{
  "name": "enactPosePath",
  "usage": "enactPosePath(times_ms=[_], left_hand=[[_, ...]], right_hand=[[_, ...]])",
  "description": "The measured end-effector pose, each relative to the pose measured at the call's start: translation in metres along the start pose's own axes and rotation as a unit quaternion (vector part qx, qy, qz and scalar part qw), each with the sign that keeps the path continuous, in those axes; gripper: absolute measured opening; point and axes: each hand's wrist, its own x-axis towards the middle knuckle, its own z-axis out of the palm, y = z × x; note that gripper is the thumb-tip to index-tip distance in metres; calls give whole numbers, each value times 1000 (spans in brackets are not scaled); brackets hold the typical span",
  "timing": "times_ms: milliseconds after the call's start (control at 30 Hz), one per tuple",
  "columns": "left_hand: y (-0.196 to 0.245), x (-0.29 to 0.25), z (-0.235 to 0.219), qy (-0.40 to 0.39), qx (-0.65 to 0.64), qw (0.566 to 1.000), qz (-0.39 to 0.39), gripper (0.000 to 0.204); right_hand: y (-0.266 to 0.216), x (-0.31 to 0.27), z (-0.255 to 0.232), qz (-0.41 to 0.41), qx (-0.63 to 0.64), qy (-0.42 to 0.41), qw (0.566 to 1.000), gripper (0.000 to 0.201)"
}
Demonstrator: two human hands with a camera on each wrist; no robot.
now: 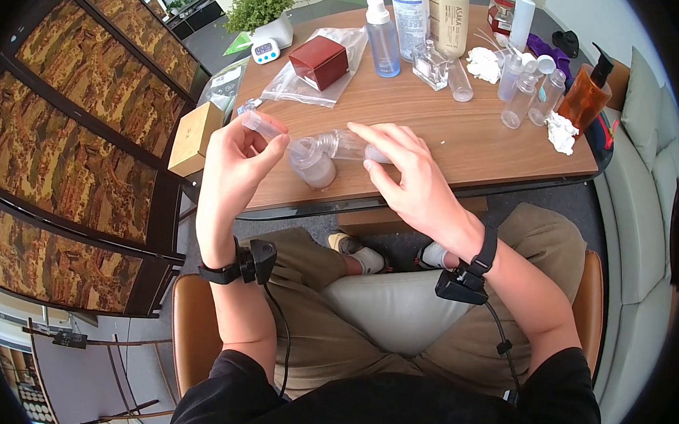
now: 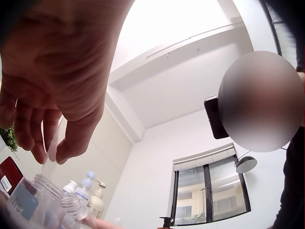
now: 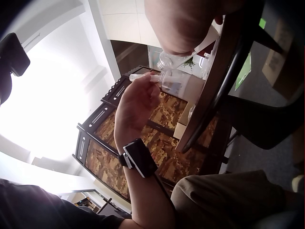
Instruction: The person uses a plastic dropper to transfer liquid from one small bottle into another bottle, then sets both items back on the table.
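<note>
pinched between thumb and fingers of the left hand [image 1: 239,163]: a slim translucent tube [image 1: 258,123], tilted, with its lower end towards the mouth of a wide-necked bottle [image 1: 313,168]. gripped by its body in the right hand [image 1: 419,174]: a clear bottle [image 1: 345,145], apparently kept by its base end so as to leave the neck free. neither of the hands released, neither clenched on nothing. set upright on the bench [image 1: 469,134], near its front edge and between the hands, the wide-necked bottle with cloudy contents; placed there, probably, for easy reach from both sides, and seemingly steady on its own base. hard to tell whether necks touch or merely overlap in view.

as for direction: clear bottle close to level, long axis running across the body from right to left, mouth leftwards over the wide-necked bottle, base towards the right palm. long axis of the wide-necked bottle roughly vertical, mouth up.
</note>
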Motion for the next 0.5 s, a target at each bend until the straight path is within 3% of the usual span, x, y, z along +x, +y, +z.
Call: enactPosePath(times_ms=[500], left_hand=[[0, 0, 0, 2, 6, 1000, -7, 16]], right_hand=[[0, 0, 0, 0, -4, 2, 1000, 48]])
